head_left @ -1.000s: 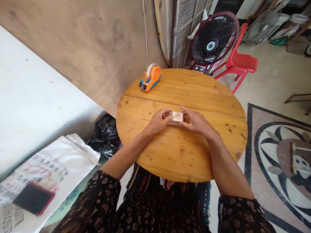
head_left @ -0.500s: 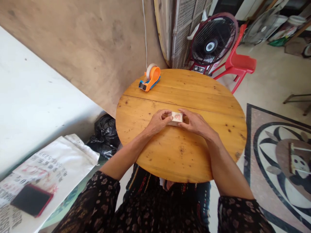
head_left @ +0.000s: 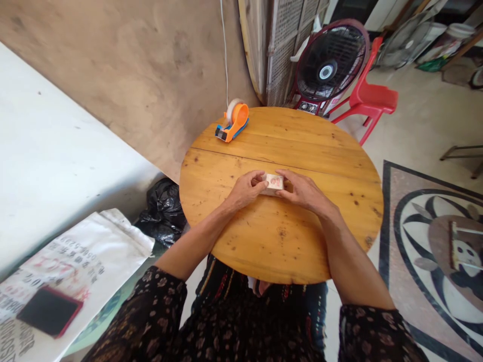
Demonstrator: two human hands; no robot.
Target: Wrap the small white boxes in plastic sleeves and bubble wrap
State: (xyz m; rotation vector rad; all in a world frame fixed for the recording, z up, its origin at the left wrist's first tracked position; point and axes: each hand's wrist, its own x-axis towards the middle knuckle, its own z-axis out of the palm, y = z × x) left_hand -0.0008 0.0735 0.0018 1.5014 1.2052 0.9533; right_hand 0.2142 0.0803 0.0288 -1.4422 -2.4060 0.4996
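A small white box with a red mark (head_left: 273,183) rests on the round wooden table (head_left: 302,151), near its middle. My left hand (head_left: 245,190) grips the box's left end with curled fingers. My right hand (head_left: 305,192) closes on its right end, thumb and fingers around it. Most of the box is covered by my fingers.
An orange and blue tape dispenser (head_left: 233,121) sits at the table's far left edge. Behind the table stand a fan (head_left: 329,63) and a red chair (head_left: 372,98). A black bag (head_left: 163,211) lies on the floor left of the table; a dark phone (head_left: 50,310) lies on a white sack (head_left: 71,271).
Both hands stay closed on the box. Only the camera has drifted slightly.
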